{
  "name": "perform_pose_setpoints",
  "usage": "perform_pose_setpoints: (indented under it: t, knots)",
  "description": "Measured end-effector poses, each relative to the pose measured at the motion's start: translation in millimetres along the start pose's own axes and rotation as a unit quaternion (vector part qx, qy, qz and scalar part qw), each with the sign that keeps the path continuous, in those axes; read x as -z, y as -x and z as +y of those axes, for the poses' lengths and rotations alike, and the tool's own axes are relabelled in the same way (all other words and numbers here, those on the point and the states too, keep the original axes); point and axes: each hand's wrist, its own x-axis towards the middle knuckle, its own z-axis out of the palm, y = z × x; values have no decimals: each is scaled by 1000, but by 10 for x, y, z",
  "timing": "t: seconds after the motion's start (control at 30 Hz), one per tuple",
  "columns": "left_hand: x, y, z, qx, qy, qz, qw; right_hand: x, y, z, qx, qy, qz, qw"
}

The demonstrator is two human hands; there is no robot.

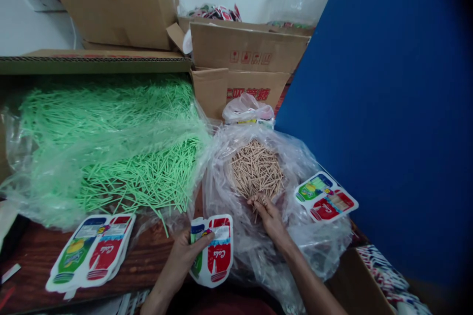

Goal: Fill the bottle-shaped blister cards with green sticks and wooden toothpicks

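My left hand [187,252] grips a bottle-shaped twin pouch [220,251], its thumb across the front; one half is red with "Cola" print, the other green and blue. At the near edge of a heap of short brown sticks [256,165], the fingers of my right hand [268,210] are pinched together on several sticks. The heap lies in an opened clear plastic bag [221,177]. To its right rests a filled twin pouch [327,197], with green and brown sticks showing through its windows. A stack of flat pouches [94,248] lies on the table at left.
Long green sticks [140,172] fill a plastic-lined carton at left, some spilling toward the table [148,251]. Cardboard boxes [247,49] stand behind. A blue panel [380,123] borders the right side. Below it, a box holds more printed packets [388,275].
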Motion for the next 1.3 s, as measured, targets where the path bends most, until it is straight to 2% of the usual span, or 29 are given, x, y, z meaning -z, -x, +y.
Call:
perform_pose_setpoints:
  t: [0.13,0.37,0.5,0.63,0.77,0.83,0.9,0.97,1.1,1.23,1.3]
  knots:
    - [-7,4,-7,4,-5,1,1000,-31,-12,94,-13,-9,16,1000]
    - [-67,28,78,-11,-22,34,999,6,-44,-22,-25,46,-6,999]
    - [-103,40,122,-23,-21,54,998,45,-107,-92,-36,13,4,999]
    - [-94,42,122,-27,-33,72,996,85,-109,-150,-17,-17,24,999]
    - [-66,28,85,-34,-60,64,996,90,-56,-95,-27,-38,14,999]
    - [-57,23,68,-35,-65,52,996,86,-48,-58,-50,-59,41,996]
    - [-50,20,60,-32,-66,42,996,85,-64,-55,-80,-138,87,983]
    - [-43,18,56,-27,-68,35,997,88,-99,-97,-108,-237,114,959]
    - [-33,11,43,-15,-66,21,998,90,-177,-260,-125,-379,114,910]
    - [-60,-6,43,1,-48,-9,999,22,-176,-365,-135,-450,115,875]
    - [-79,-18,54,-5,-39,-25,999,-40,-115,-352,-129,-439,108,882]
